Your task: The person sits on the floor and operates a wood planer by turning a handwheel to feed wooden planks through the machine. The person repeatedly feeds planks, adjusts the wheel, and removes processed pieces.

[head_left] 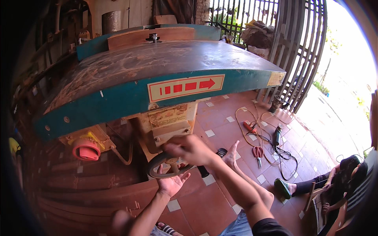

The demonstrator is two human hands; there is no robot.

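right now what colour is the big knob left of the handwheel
Red, with a yellow collar behind it: the knob shows best in the head view, left of the handwheel.
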